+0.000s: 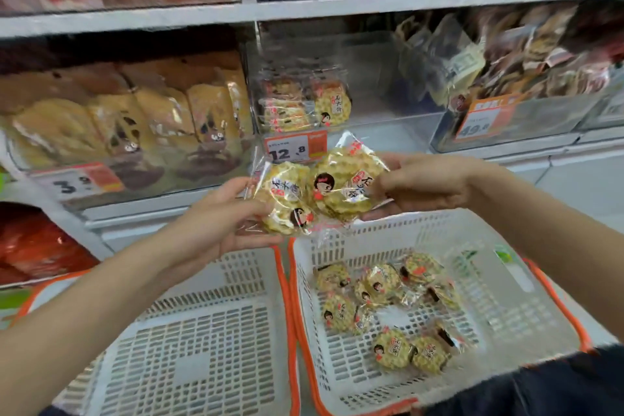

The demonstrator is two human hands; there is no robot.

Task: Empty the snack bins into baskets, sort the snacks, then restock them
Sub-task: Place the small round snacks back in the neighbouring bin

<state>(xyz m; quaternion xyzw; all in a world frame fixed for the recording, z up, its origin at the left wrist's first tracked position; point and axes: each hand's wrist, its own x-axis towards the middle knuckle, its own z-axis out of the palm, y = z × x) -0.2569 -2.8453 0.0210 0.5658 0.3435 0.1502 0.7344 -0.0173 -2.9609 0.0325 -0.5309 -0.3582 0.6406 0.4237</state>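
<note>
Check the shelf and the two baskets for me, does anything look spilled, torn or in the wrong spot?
Nothing stands out. The left hand and right hand each hold yellow cracker packets above the baskets. More of the same packets lie loose in the right basket, a few remain in the clear bin, and the left basket holds none.

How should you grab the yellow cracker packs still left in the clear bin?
Probably from the front, through the bin's open face, since a shelf sits close above. The packs stand on edge at the left side, faces forward, so pinch the crinkly wrapper edge at the top, or clasp one flat, thumb in front, fingers behind. Both hands hold packs now.
</note>
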